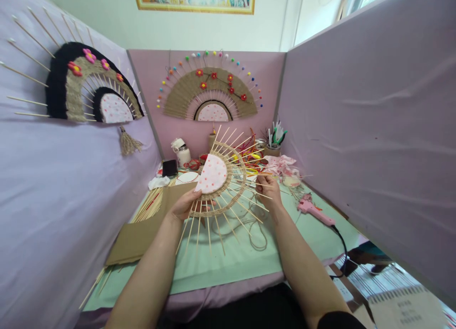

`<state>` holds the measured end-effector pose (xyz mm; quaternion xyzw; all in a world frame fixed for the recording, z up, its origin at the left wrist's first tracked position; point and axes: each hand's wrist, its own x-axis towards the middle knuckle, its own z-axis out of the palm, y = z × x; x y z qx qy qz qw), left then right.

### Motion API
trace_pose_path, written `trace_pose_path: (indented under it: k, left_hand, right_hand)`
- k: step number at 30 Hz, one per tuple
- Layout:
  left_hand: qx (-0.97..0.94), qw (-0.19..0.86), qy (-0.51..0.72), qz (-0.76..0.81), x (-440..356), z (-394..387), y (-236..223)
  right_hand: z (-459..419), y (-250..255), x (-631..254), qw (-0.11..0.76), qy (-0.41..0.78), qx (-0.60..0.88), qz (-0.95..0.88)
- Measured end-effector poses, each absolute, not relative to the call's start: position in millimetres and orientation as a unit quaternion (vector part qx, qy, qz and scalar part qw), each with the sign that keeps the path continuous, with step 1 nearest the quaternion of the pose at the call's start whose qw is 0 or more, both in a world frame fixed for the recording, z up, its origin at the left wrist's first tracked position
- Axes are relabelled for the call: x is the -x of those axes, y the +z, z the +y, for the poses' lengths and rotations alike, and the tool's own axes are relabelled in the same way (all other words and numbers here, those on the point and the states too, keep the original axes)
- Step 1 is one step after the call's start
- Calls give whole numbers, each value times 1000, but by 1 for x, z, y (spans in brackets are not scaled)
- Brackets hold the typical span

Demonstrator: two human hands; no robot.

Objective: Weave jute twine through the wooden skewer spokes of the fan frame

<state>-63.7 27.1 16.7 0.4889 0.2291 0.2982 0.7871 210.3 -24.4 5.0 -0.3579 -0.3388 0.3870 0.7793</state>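
My left hand (188, 203) grips a half-round woven fan (235, 202) by its lower left corner, thumb on the front and fingers behind. The fan has a pink dotted half-disc (213, 175), two bands of woven twine and thin wooden sticks spreading outward like rays. It is held tilted above the table. At the fan's right side, my right hand (268, 189) has its fingers closed among the stick ends. Whether it pinches a stick or the twine is hidden. Loose twine (259, 241) lies in loops on the table below the fan.
A pink glue gun (315, 210) with a black cord lies right on the green-covered table (213, 274). Brown card (133, 239) and thin sticks (147, 205) are at left. A white bottle (181, 153) and a pen pot (272, 149) stand behind. Finished fans (223, 82) hang on the partitions.
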Motion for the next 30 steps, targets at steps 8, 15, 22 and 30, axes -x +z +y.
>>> trace_pose_path:
  k: [8,15,22,30]
  left_hand:
    - [-475,779,333,239,71,34,13]
    - [-457,765,353,285,74,32,21]
    - [-456,764,352,292,74,31,23]
    - [-456,776,341,271,76,34,18]
  right_hand:
    - [-22,1,-219,755,462,337,-321]
    - [-27,5,-228,737,543,282,-286]
    - [-35,13,-239,776,499,241,-301]
    - [-33,11,-244,793,475,257,-283]
